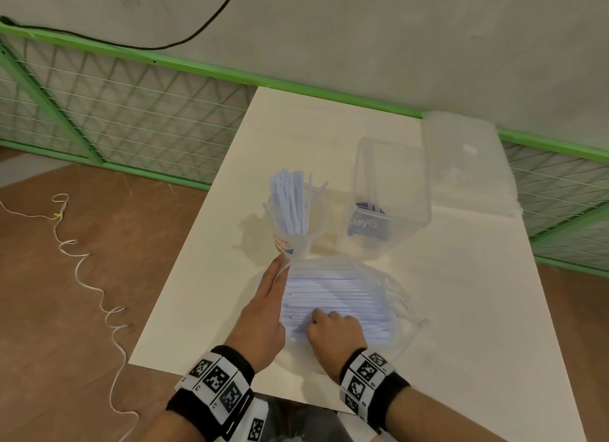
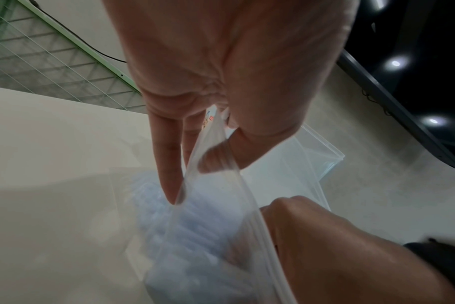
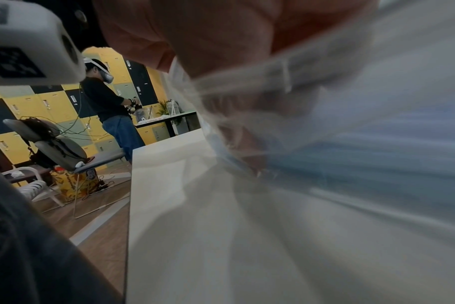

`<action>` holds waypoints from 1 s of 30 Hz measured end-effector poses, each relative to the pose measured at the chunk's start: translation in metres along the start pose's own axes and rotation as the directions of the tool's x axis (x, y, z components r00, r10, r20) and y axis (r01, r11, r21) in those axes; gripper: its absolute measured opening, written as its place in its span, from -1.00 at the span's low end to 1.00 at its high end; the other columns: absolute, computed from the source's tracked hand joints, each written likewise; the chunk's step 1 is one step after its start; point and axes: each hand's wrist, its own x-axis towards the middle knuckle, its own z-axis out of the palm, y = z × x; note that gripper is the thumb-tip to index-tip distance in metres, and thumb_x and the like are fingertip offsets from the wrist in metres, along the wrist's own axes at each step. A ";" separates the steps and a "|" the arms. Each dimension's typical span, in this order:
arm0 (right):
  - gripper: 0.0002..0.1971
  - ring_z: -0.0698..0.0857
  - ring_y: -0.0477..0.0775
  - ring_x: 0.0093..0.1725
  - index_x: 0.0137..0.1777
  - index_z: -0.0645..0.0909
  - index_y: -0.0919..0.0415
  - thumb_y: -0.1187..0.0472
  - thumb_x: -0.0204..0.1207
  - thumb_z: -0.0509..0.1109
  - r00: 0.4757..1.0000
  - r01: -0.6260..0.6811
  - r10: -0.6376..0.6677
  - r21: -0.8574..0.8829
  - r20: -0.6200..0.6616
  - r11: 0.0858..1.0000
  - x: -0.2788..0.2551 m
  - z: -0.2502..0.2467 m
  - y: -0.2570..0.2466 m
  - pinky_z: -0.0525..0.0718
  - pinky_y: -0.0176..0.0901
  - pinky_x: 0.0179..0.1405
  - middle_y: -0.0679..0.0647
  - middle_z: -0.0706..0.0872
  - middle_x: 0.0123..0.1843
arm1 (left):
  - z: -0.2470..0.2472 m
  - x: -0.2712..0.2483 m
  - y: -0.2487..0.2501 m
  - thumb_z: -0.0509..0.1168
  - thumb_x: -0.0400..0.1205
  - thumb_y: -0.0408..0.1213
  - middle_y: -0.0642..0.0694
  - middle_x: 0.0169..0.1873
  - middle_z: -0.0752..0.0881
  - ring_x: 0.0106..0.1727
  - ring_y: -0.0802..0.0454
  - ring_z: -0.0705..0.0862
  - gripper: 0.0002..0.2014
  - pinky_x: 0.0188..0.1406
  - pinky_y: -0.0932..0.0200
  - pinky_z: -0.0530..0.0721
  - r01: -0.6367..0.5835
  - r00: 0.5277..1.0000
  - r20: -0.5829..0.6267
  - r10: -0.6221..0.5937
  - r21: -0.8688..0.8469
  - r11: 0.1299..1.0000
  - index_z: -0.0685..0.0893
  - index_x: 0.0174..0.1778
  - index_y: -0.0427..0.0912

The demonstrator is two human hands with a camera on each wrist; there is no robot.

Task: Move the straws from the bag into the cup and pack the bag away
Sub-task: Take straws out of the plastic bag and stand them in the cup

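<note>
1. Head view: the clear bag [image 1: 346,296] lies on the white surface [image 1: 478,309], still with many straws [image 1: 333,293] inside. The left hand [image 1: 263,313] holds the bag's mouth edge. The right hand [image 1: 336,333] is inside the bag, fingers curled on straws. The cup [image 1: 293,224] behind already holds straws, beside a clear container [image 1: 392,191].
2. Left wrist view: thumb and fingers [image 2: 169,164] pinch the bag's rim [image 2: 208,164].
3. Right wrist view: blurred plastic; the grip is unclear here.

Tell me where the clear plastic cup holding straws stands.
In the head view, the clear plastic cup stands mid-table, left of the clear rectangular container, just beyond the left hand.
</note>
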 end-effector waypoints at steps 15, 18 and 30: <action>-0.81 0.58 0.29 0.21 0.15 0.64 0.28 0.32 0.67 0.21 0.999 -0.016 0.018 -0.065 0.041 0.998 0.003 -0.001 -0.004 0.49 0.19 0.20 0.19 0.61 0.18 | 0.000 0.001 0.000 0.16 0.44 -0.71 0.46 0.60 -0.28 0.52 0.15 0.41 0.04 0.09 0.42 0.57 0.006 1.000 -0.016 -0.007 -0.007 1.000 -0.14 0.70 0.16; -0.79 0.56 0.30 0.24 0.18 0.64 0.27 0.31 0.67 0.21 0.999 -0.008 0.012 -0.071 0.048 0.997 0.004 0.002 -0.003 0.49 0.19 0.22 0.20 0.60 0.22 | 0.001 0.001 -0.001 0.15 0.44 -0.70 0.46 0.60 -0.28 0.51 0.14 0.43 0.04 0.10 0.34 0.63 0.008 1.000 -0.012 -0.008 -0.005 1.000 -0.14 0.70 0.17; -0.65 0.71 0.21 0.01 0.13 0.52 -0.04 -0.17 0.46 0.13 0.977 -0.085 0.135 0.284 -0.163 0.955 -0.010 0.004 0.024 0.46 0.01 0.09 0.01 0.77 -0.03 | -0.002 0.004 -0.006 0.14 0.45 -0.70 0.43 0.62 -0.25 0.54 0.13 0.39 0.00 -0.09 0.69 0.43 0.004 1.000 -0.025 -0.004 -0.011 1.000 -0.10 0.71 0.12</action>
